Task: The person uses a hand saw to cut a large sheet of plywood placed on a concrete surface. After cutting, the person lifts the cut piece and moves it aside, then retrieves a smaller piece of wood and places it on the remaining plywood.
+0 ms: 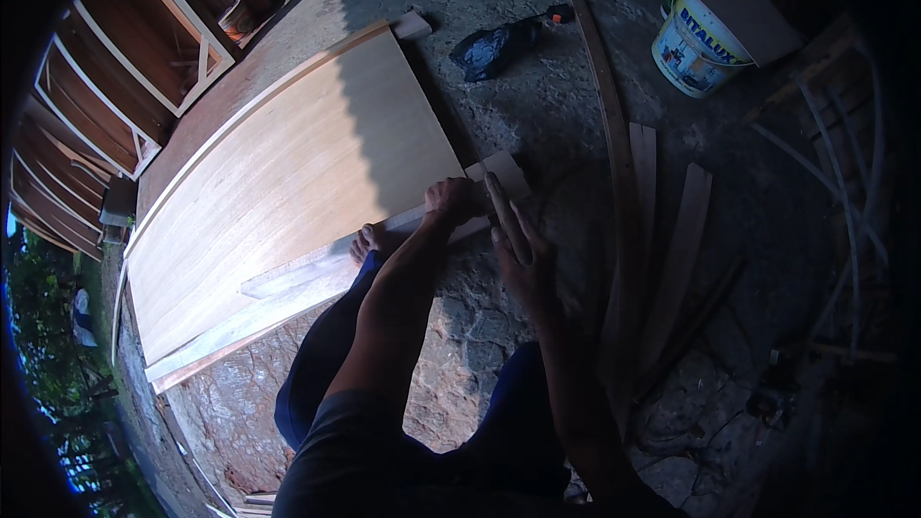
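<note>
A large plywood panel (278,163) lies low in front of me, half in sunlight and half in shadow. Along its near edge runs a pale wooden strip (317,271), and my bare foot (365,242) rests on that edge. My left hand (451,200) is closed at the panel's near right corner; what its fingers hold is hidden. Just right of it, my right hand (526,264) grips a long, pale brown wooden piece (504,211), tilted up toward the corner. Its exact kind is too dark to tell. A short wood block (504,173) lies under the corner.
Long wooden planks (676,259) lie on the floor to the right. Beyond the panel is a black plastic bag (494,48) with an orange-tipped object (559,13). A white and yellow bucket (696,48) stands at the far right. Wooden frames (144,48) lean at left.
</note>
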`<move>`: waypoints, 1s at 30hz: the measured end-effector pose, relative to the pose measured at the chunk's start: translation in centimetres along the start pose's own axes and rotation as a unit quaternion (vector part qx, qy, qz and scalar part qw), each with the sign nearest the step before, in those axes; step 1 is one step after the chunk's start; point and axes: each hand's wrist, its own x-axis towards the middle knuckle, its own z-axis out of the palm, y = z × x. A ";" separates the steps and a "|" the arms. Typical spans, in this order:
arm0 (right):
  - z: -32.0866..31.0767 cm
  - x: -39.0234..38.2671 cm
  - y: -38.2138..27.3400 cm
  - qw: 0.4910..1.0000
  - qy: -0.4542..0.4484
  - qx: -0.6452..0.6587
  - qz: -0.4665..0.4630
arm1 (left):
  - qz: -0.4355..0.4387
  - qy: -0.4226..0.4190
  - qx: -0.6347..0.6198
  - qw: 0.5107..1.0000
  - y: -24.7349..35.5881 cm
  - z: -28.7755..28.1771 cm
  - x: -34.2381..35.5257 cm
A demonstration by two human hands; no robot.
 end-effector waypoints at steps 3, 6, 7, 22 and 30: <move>-1.7 -6.4 0.7 0.947 0.030 -0.265 -0.180 | -0.006 -0.004 0.013 1.000 -2.6 -0.2 -0.6; -6.7 -18.0 0.0 0.983 -0.040 -0.177 -0.022 | -0.030 -0.025 0.003 0.999 -1.9 -0.9 -0.9; -8.3 -21.3 -1.3 0.983 -0.078 -0.120 0.114 | -0.034 -0.019 -0.003 0.999 -2.7 -0.2 -1.2; -6.8 -15.9 -1.7 0.950 -0.054 -0.293 -0.096 | -0.068 -0.038 -0.036 0.996 -2.2 -0.7 -0.2; 0.0 -0.5 -0.9 0.998 0.043 -0.014 -0.052 | -0.007 0.029 -0.003 1.000 -0.3 -0.1 -0.6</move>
